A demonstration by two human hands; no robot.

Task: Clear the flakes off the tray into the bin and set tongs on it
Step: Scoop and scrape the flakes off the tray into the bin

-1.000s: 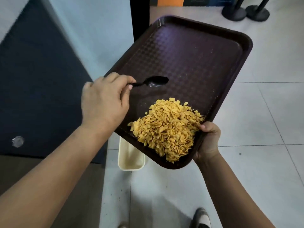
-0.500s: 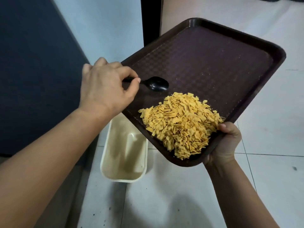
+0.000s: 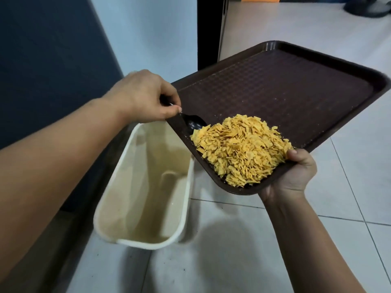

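Note:
A dark brown tray (image 3: 285,96) is held tilted, its near corner lowest. A heap of yellow flakes (image 3: 239,149) lies in that low corner. My right hand (image 3: 294,176) grips the tray's near edge from below, thumb on the rim beside the flakes. My left hand (image 3: 143,96) pinches the handle of a black spoon (image 3: 193,123) whose bowl touches the left side of the heap. A cream bin (image 3: 146,187) stands open on the floor, below and left of the tray's low corner. No tongs are in view.
A dark blue panel (image 3: 46,60) and a pale wall (image 3: 152,28) rise on the left beside the bin. White floor tiles (image 3: 349,187) spread to the right. A dark post (image 3: 208,28) stands behind the tray.
The tray has shifted right and the view has dropped, so more of the bin shows. The spoon has moved down to the edge of the flake heap.

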